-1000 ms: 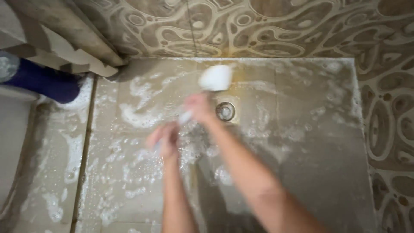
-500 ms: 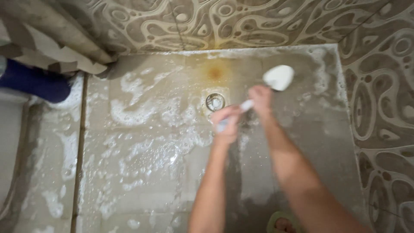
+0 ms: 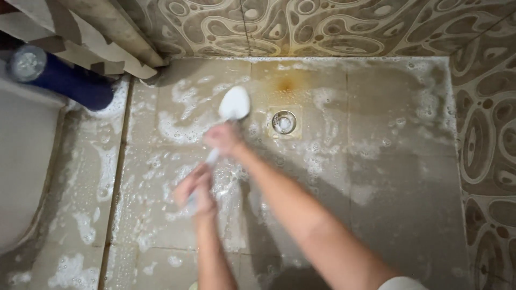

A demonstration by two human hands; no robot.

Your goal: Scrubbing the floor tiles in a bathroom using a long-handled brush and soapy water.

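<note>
Both my hands grip a white long-handled scrub brush (image 3: 233,104) over a wet, soapy tiled floor (image 3: 387,177). My right hand (image 3: 223,138) holds the handle close to the oval brush head, which presses on the tiles left of the round metal floor drain (image 3: 284,122). My left hand (image 3: 194,189) is shut on the lower end of the handle, nearer to me. Motion blurs both hands. White foam streaks lie around the brush.
A dark blue bottle (image 3: 64,80) with a pale cap lies at the left by a white toilet edge (image 3: 21,161). Patterned swirl tiles (image 3: 333,27) cover the back and right walls. A rusty stain (image 3: 285,84) sits behind the drain. A patterned curtain (image 3: 97,32) hangs at upper left.
The brush head has swept from the right of the drain to its left, and both hands moved left with it.
</note>
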